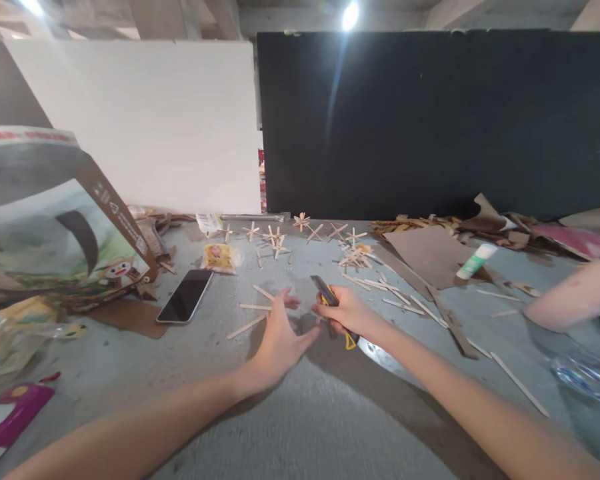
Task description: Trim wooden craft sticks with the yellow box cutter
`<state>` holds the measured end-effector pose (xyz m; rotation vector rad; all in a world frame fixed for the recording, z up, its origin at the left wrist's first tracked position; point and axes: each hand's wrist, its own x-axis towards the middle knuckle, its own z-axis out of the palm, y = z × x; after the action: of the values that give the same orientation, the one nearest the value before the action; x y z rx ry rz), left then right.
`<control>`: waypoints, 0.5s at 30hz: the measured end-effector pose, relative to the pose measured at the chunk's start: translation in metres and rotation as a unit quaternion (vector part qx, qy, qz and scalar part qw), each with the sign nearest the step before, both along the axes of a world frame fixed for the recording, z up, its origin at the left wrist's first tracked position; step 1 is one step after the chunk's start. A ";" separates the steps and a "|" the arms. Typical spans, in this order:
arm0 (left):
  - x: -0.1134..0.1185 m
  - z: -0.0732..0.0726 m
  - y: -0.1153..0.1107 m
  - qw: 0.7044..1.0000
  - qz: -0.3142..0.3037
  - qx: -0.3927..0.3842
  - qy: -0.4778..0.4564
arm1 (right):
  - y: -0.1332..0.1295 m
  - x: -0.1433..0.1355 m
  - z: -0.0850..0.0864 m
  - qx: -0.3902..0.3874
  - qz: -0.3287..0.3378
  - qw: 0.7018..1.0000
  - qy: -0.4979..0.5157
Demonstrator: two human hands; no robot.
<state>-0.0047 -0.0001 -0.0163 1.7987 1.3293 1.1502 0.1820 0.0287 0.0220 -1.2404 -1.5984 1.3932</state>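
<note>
My right hand [347,310] is closed round a black and yellow utility knife [329,293], its tip pointing up and left. To its left, my left hand [280,340] is spread, thumb and fingers apart, over the grey table. Beside the left hand, several wooden sticks [247,326] fan out leftward, their right ends partly hidden by the hand. Beyond both hands stand or lie several crossed-stick pieces [277,244]. Loose wooden sticks [403,304] lie to the right of the knife.
A black phone [186,297] and a wrapped snack [221,258] lie left. A large printed bag [60,233] stands at far left. On the right are brown cardboard [425,253], a glue stick [477,261] and another person's arm [573,297]. White and black boards rise behind.
</note>
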 end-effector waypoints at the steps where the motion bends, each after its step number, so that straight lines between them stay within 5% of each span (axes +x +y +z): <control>1: 0.000 -0.002 0.003 0.999 -0.005 -0.018 -0.042 | -0.001 0.001 0.000 0.007 -0.014 0.999 0.038; 7: -0.001 0.010 0.011 0.951 -0.139 -0.215 -0.170 | -0.006 0.005 -0.015 0.078 -0.024 0.991 0.103; 15: -0.001 0.023 0.007 0.937 -0.168 -0.225 -0.206 | -0.012 -0.005 -0.024 0.149 -0.110 0.976 0.111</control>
<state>-0.0053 0.0072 0.0071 1.2959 0.9011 0.8805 0.1769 0.0165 -0.0024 -1.0114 -1.4075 1.0669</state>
